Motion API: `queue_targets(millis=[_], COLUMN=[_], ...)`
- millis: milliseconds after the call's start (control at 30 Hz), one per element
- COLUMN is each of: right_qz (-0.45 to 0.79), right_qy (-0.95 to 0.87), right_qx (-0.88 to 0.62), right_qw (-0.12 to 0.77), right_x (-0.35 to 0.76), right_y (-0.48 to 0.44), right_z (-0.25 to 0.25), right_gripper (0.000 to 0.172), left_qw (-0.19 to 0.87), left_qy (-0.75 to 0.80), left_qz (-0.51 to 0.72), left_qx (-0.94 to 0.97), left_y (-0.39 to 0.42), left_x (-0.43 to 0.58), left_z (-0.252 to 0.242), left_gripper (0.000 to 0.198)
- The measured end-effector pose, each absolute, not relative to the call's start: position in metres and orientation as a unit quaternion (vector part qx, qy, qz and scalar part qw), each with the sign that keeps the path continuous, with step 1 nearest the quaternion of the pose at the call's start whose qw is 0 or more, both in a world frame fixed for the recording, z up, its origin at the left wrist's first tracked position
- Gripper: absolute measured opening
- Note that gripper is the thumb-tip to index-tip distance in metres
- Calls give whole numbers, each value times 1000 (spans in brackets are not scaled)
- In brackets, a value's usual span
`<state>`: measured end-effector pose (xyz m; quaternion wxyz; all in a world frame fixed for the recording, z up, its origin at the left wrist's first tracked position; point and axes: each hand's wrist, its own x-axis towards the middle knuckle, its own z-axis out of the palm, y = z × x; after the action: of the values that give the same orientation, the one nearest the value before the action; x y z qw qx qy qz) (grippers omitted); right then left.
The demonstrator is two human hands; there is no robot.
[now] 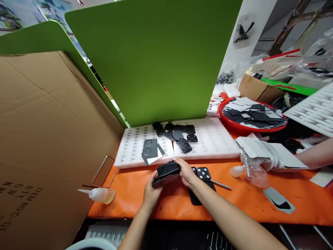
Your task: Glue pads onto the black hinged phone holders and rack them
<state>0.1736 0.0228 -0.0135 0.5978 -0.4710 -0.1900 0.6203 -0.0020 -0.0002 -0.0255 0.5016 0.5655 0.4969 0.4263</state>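
Between my hands is a stack of thin black pieces (168,169), held above the orange table cover (125,198). My left hand (151,191) is closed round its left and lower side. My right hand (185,171) grips its right end, thumb at the top edge. What the pieces are made of I cannot tell. Just right of my right hand lie black pieces with white dots (203,173) and a thin metal rod (221,184), partly behind my forearm. Beyond my hands, several black pieces (179,135) and a grey sheet with two circles (150,148) rest on a white foam board (208,142).
A squeeze bottle (102,195) lies at the left, beside a large cardboard box (52,121). A green panel (156,62) stands behind the foam board. At the right are a red basin (234,126) of black and white scraps and another person's arm (319,152).
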Motion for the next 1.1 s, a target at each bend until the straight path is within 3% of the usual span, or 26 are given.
queue_targets(millis=[133,267,400,533,767,833,933,1100], right_qz=[623,402,255,284,516,488,335,211], right_qy=[-189,-411,-669,-601,-345,-363,-489,-709], right_qx=[-486,-579,-544,-603,-545,-555,-594,-520], right_qw=[583,579,437,441,564,568,545,427], right_x=[180,186,182,186,192,190,188,175], right_y=[21,14,6,9,5,3,0,-6], right_z=[-20,-10,15,10,-38,-34,-14,16], right_gripper=[17,26,37,22,35,34,33,18], left_qw=[450,386,352,338,292,264,230,217], left_qy=[481,444,428,424,422,392,367,385], left_qz=[422,396,404,415,408,407,385,369], left_qx=[623,705,728,730,755,782,815,817], left_y=[2,3,1,-3,-3,-2,1,1], left_x=[-3,-7,-5,0,5,4,-1,-4], left_z=[-27,-37,-47,-50,-34,-30,-29,-32], left_gripper=[43,45,47,47,56,62,64,54])
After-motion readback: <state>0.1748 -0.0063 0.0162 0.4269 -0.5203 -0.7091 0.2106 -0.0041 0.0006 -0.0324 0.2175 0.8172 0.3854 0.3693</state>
